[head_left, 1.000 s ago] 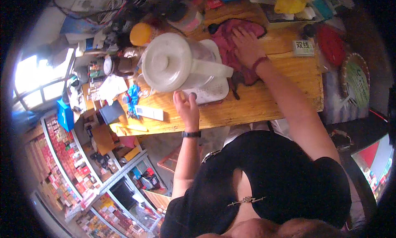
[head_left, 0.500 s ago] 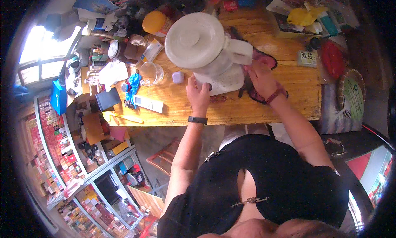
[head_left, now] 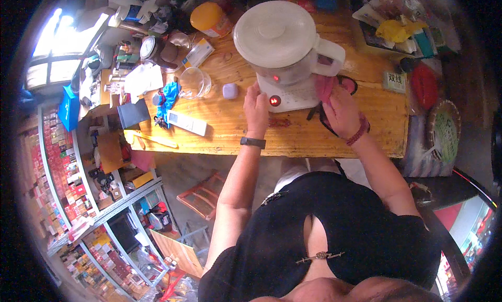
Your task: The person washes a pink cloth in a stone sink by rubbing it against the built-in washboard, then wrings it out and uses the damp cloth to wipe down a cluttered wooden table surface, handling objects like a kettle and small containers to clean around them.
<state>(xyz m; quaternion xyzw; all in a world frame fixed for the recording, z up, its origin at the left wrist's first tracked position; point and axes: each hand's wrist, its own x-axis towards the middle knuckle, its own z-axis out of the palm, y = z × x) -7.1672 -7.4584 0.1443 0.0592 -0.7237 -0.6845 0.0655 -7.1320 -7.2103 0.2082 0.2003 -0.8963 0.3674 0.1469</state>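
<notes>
A white electric kettle [head_left: 277,40] with a round lid and a side handle stands on its white base [head_left: 293,95] on the wooden table [head_left: 235,134]. Two red lights glow on its front. My left hand [head_left: 256,106] rests against the left edge of the base, fingers by the lit button, with a black band on the wrist. My right hand [head_left: 340,111] presses a pink cloth [head_left: 325,87] against the right side of the base, under the handle. A red bead bracelet circles that wrist.
Left of the kettle lie a clear glass bowl [head_left: 194,82], a small lilac case [head_left: 230,90], a white remote [head_left: 187,123], a blue bundle [head_left: 168,95] and an orange-lidded jar [head_left: 209,17]. Black spectacles [head_left: 319,116] lie under my right hand. Shelves of small boxes [head_left: 63,166] stand at left.
My right hand has come down from the far side of the table to the kettle base with the pink cloth. My left hand shifted up to the base's front edge.
</notes>
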